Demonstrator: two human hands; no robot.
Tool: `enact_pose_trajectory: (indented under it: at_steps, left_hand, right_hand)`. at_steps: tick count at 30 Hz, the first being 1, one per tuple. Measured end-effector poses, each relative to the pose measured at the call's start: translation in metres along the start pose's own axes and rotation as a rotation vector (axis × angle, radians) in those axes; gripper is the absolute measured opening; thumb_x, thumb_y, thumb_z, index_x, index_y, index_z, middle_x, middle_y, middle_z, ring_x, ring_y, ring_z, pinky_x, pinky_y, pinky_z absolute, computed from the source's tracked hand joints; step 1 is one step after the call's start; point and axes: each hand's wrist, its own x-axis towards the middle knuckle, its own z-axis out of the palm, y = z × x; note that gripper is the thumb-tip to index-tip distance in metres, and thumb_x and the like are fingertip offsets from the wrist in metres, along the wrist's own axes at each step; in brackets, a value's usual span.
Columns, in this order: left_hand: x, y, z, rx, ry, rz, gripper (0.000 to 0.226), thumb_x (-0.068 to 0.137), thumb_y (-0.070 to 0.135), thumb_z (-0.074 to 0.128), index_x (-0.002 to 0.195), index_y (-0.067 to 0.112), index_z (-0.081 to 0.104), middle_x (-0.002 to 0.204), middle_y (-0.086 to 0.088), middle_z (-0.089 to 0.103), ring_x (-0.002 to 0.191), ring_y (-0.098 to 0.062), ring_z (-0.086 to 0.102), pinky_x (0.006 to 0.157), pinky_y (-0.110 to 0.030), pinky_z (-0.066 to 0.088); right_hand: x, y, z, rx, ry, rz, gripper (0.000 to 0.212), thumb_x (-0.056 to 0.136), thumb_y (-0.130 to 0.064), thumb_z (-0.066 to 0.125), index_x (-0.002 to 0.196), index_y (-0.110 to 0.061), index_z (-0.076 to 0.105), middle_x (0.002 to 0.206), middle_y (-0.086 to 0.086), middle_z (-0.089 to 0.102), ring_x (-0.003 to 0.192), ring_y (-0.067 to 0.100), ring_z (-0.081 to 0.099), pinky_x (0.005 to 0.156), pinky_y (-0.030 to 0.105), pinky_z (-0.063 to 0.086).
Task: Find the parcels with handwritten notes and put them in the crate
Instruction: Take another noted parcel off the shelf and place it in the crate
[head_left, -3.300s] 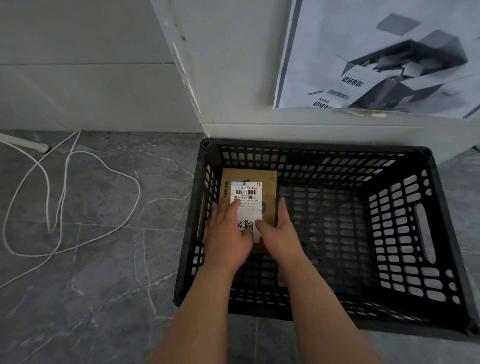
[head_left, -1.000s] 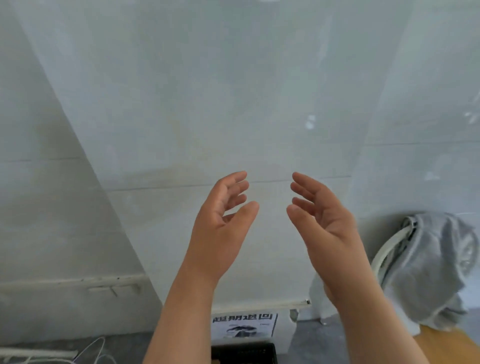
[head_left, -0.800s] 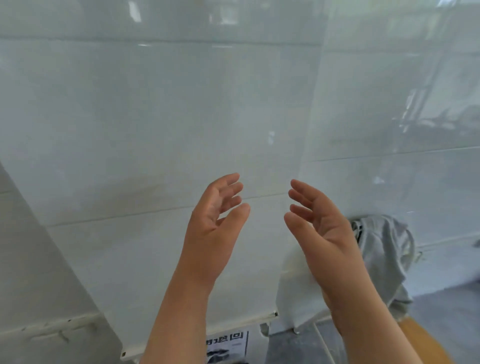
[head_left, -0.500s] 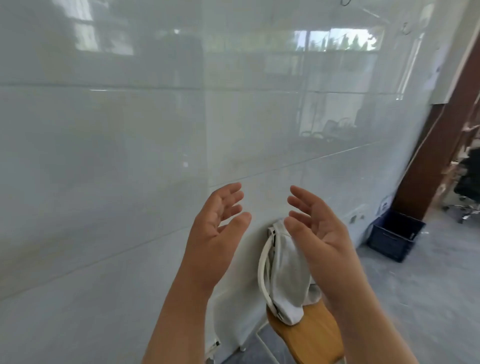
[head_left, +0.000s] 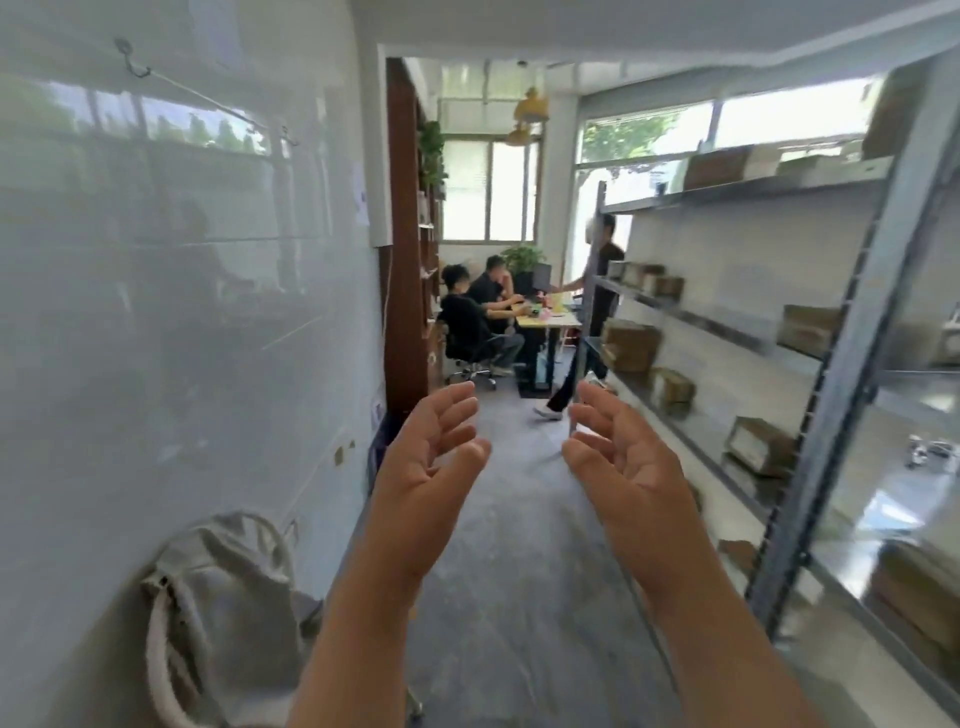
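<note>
A glossy white wall (head_left: 171, 322) fills the whole left side of the corridor, and a grey floor (head_left: 524, 545) runs away from me toward a bright room at the far end. Along the right side stands a tall metal shelf rack (head_left: 852, 332), and the parcels (head_left: 629, 345), small brown cardboard boxes, sit scattered on its shelves at several heights, mostly near the front edges; they are too blurred for me to tell which ones carry handwritten notes. The crate is nowhere in this view. At the far end, two seated people (head_left: 470, 317) lean over a worktop (head_left: 550, 318) by the windows, and a third person in dark clothes (head_left: 597, 306) stands just at the end of the rack. Low against the wall at the lower left, a pale grey cloth bag (head_left: 228, 597) with thick rope handles slumps on what looks like a seat. In the middle of it all, the person's bare forearms reach forward: the left hand (head_left: 426, 467) is released, fingers loosely curled, palm turned inward, holding nothing, and the right hand (head_left: 628, 462) mirrors it, also released and empty, the two apart with the floor showing between them.
</note>
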Motion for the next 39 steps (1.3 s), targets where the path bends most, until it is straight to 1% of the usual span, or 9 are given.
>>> enact_pose_trajectory:
  at_steps: [4,7,12,16,21,25,30,34,39]
  left_hand:
    - [0.011,0.011,0.083,-0.104,-0.209,0.034,0.043,0.098,0.016,0.059,0.124,0.049,0.054,0.123,0.023,0.063,0.112,0.007,0.061,0.085,-0.019,0.053]
    - [0.012,0.028,0.149,-0.208,-0.346,0.057,0.041,0.096,0.012,0.06,0.123,0.042,0.057,0.122,0.016,0.066,0.109,0.005,0.063,0.079,-0.014,0.054]
    - [0.003,0.06,0.253,-0.319,-0.5,0.057,0.046,0.079,0.035,0.065,0.125,0.042,0.059,0.128,0.01,0.065,0.118,-0.01,0.062,0.097,-0.031,0.052]
    - [-0.014,0.09,0.34,-0.368,-0.61,0.103,0.048,0.081,0.035,0.062,0.128,0.044,0.057,0.129,0.017,0.063,0.119,-0.003,0.06,0.101,-0.033,0.051]
    - [-0.042,0.121,0.432,-0.442,-0.706,0.136,0.05,0.078,0.043,0.064,0.127,0.045,0.058,0.13,0.015,0.064,0.121,-0.008,0.06,0.104,-0.04,0.049]
    - [-0.064,0.138,0.491,-0.514,-0.771,0.144,0.047,0.079,0.038,0.063,0.125,0.044,0.06,0.125,0.019,0.066,0.116,-0.001,0.062,0.093,-0.025,0.05]
    - [-0.086,0.152,0.553,-0.562,-0.866,0.183,0.038,0.094,0.018,0.064,0.124,0.042,0.059,0.125,0.017,0.065,0.115,0.0,0.062,0.086,-0.017,0.051]
    - [-0.082,0.15,0.589,-0.557,-0.87,0.193,0.041,0.094,0.018,0.064,0.127,0.041,0.058,0.128,0.017,0.063,0.119,0.0,0.058,0.09,-0.018,0.048]
    - [-0.049,0.135,0.618,-0.656,-0.786,0.132,0.038,0.094,0.01,0.063,0.123,0.034,0.064,0.12,0.013,0.068,0.117,-0.004,0.061,0.095,-0.026,0.049]
  right_hand:
    - [-0.013,0.0,-0.083,-0.06,0.205,0.016,0.044,0.092,-0.03,0.065,0.131,-0.049,0.055,0.126,-0.019,0.062,0.118,0.004,0.059,0.102,0.038,0.05]
    - [-0.026,-0.005,-0.148,-0.092,0.342,0.041,0.043,0.095,-0.023,0.063,0.133,-0.044,0.056,0.126,-0.017,0.063,0.118,0.005,0.059,0.096,0.029,0.049]
    - [-0.051,-0.015,-0.249,-0.164,0.52,0.055,0.04,0.098,-0.025,0.06,0.129,-0.048,0.055,0.124,-0.023,0.061,0.115,-0.003,0.056,0.095,0.025,0.044]
    - [-0.077,-0.022,-0.326,-0.221,0.64,0.08,0.039,0.098,-0.029,0.06,0.131,-0.048,0.053,0.133,-0.021,0.058,0.123,0.003,0.054,0.108,0.037,0.042]
    - [-0.113,-0.028,-0.405,-0.259,0.785,0.072,0.042,0.097,-0.029,0.06,0.134,-0.048,0.052,0.134,-0.02,0.058,0.124,0.002,0.053,0.102,0.033,0.046]
    - [-0.141,-0.033,-0.455,-0.277,0.886,0.096,0.042,0.099,-0.031,0.057,0.136,-0.048,0.05,0.137,-0.02,0.055,0.123,0.002,0.051,0.084,0.023,0.042]
    - [-0.162,-0.031,-0.502,-0.295,0.986,0.103,0.04,0.1,-0.031,0.057,0.133,-0.053,0.051,0.132,-0.026,0.054,0.11,-0.011,0.049,0.085,0.021,0.04]
    - [-0.16,-0.025,-0.519,-0.309,1.022,0.114,0.044,0.099,-0.028,0.058,0.137,-0.05,0.05,0.134,-0.027,0.053,0.117,-0.01,0.049,0.086,0.018,0.039]
    - [-0.14,-0.015,-0.53,-0.346,1.051,0.131,0.051,0.099,-0.029,0.058,0.141,-0.052,0.043,0.143,-0.025,0.045,0.131,0.0,0.044,0.098,0.025,0.038]
